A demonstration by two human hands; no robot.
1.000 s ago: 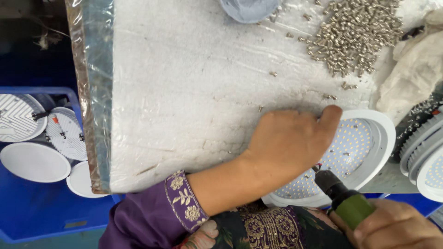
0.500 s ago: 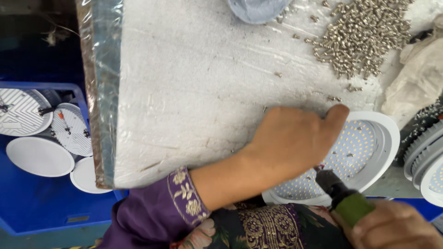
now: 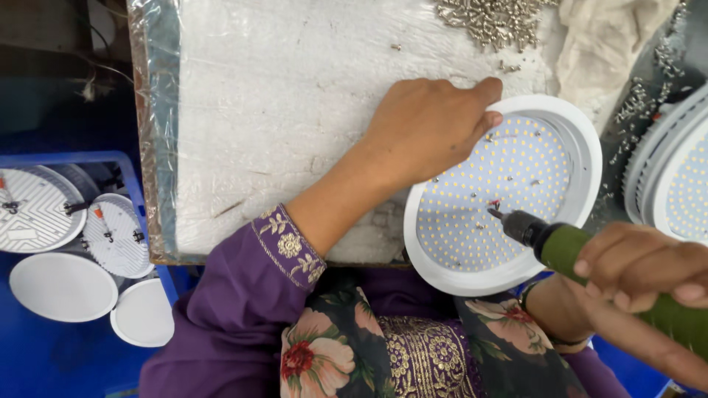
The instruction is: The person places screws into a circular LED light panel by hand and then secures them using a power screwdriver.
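Right hand (image 3: pixel 641 258) grips green screwdriver (image 3: pixel 582 254) (tip on round lamp (image 3: pixel 509 191))

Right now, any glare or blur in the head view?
Head view: lighting even, shadows soft; glare on the plastic film along the board's edge; LED panel, left hand and screwdriver tip sharp; right hand slightly soft near the frame edge.

Bright, even overhead light is illuminating the scene. The plastic-wrapped white worktop (image 3: pixel 295 125) is showing mild glare along its left edge. The left hand (image 3: pixel 428 125) is casting a soft shadow. The upper-left corner is remaining dim. Focus is sharp throughout.
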